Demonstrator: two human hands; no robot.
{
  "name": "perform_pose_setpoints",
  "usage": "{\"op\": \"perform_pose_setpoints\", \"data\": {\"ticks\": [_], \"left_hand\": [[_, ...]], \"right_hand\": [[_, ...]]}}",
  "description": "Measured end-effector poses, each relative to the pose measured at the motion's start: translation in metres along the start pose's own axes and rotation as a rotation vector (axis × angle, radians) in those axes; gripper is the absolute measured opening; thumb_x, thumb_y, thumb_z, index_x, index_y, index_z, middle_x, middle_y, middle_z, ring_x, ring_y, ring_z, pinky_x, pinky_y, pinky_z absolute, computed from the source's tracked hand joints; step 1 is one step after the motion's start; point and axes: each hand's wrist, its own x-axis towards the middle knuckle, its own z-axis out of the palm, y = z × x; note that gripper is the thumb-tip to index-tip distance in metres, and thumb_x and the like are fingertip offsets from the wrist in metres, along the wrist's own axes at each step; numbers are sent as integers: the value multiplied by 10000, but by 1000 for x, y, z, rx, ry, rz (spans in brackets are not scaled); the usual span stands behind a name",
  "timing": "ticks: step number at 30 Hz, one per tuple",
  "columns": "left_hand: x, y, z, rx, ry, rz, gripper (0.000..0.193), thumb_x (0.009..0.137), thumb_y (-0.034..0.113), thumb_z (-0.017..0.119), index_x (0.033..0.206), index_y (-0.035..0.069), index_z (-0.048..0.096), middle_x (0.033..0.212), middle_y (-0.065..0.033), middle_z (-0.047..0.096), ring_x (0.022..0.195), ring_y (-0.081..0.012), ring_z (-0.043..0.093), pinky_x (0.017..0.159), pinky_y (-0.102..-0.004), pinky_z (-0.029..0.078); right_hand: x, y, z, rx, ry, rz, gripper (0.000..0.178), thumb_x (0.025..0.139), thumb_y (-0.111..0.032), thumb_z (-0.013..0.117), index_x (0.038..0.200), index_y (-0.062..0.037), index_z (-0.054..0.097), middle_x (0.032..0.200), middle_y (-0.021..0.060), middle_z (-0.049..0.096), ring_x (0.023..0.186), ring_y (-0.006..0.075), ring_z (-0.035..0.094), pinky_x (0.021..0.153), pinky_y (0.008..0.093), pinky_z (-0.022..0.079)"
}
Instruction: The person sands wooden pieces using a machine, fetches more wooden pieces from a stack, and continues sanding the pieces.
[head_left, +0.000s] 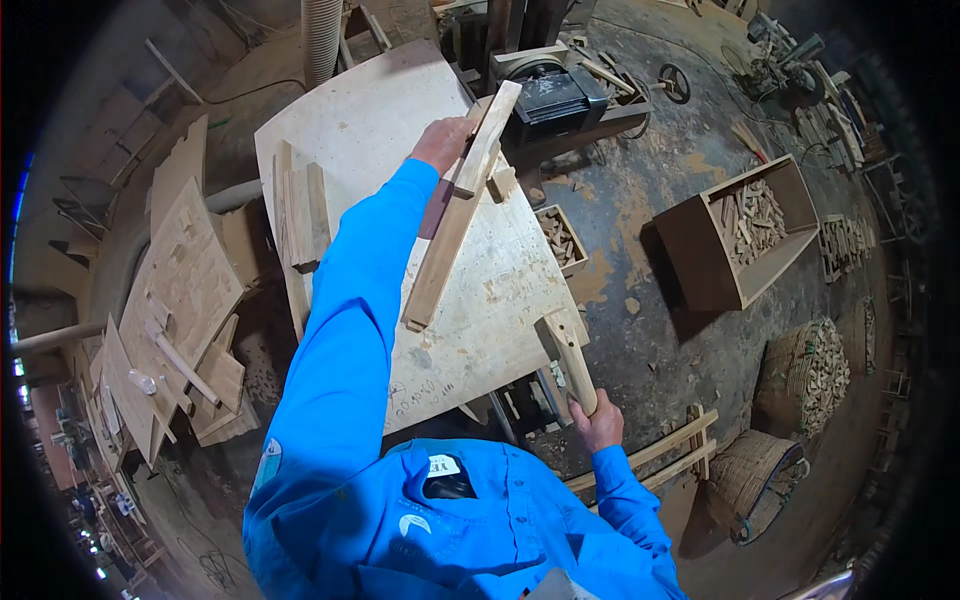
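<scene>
Pale plywood tops the desk (480,345), the largest thing here, with scuffs and scribbled marks near its close edge. Well apart to its right, an open wooden box (695,250) tilts in the view, holding a heap of small offcuts (752,218). Farther down that side are two woven baskets, an upper one (783,372) filled with wood pieces and a lower one (742,482). Just past the far right corner of the desk is a black motor (556,104).

On the desk, a long brown board (447,255) runs diagonally, with a shorter light strip (489,142) lying over its far end. Several strips (303,215) lie together by the left edge. At the near right corner, a pale wooden piece (571,356) slants up from the right hand (600,420), whose fingers close round its lower end. The left hand (443,146) curls beside the light strip; its exact grip is hidden. Smallest, a wooden block (502,185) sits right of the board.
</scene>
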Motion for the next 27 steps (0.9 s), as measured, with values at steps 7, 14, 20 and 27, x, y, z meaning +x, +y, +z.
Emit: {"op": "perform_pose_setpoints", "data": {"ticks": [7,14,20,27], "left_hand": [[2,-2,-1,17,26,24,207,957,128,569,1058,37,725,1085,-242,732,1040,-443,693,893,-506,547],[-1,-3,-10,9,-23,-44,254,969,121,551,1132,43,730,1148,-259,725,1086,-463,685,928,-523,542],[-8,16,-5,-72,-88,-146,419,960,159,587,1359,62,670,1255,-264,706,1159,-466,664,1024,-504,527],[-14,31,6,-368,134,-286,462,936,201,628,1377,70,670,1298,-247,705,1191,-464,660,1050,-499,519]], "right_hand": [[1,-2,1,-9,22,5,434,908,-464,772,962,-51,651,866,264,735,842,477,724,732,566,566],[-1,-4,1,-1,53,-21,423,891,-419,800,990,-26,678,872,260,738,850,462,737,727,526,579],[-5,3,0,10,70,-12,411,886,-407,794,1004,-27,692,873,247,744,846,448,745,728,511,581],[-8,-3,-10,-18,34,46,420,866,-413,788,1012,-32,694,866,254,733,859,458,736,735,514,574]]}}
